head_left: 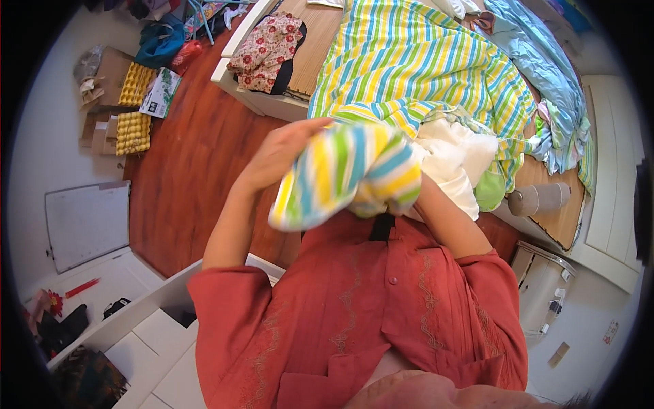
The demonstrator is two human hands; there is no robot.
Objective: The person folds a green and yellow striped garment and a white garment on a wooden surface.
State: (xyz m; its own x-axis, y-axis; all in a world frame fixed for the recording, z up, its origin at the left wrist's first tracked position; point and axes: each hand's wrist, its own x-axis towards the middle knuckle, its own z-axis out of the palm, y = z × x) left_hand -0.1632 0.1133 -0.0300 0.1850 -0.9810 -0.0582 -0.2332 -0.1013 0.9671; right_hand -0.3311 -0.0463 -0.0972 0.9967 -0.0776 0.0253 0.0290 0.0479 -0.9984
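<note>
A striped duvet cover (415, 54) in yellow, green, blue and white is spread over the bed. Its near end is lifted in a bunched, motion-blurred fold in front of my chest. White filling or quilt (456, 146) bulges out beside that fold. At the fold's left edge is my left hand (289, 151), its fingers stretched out along the cloth, the tips partly hidden. My right forearm (449, 215) reaches up behind the fold, and the cloth covers my right hand, so its fingers do not show.
A flowered cloth (269, 51) lies on the bed's left corner, and light-blue bedding (545, 75) along its right side. A grey-brown bolster (539, 199) rests near the right edge. Below stands a silver suitcase (541, 286). Yellow egg-crate foam (134, 133) and boxes are at far left.
</note>
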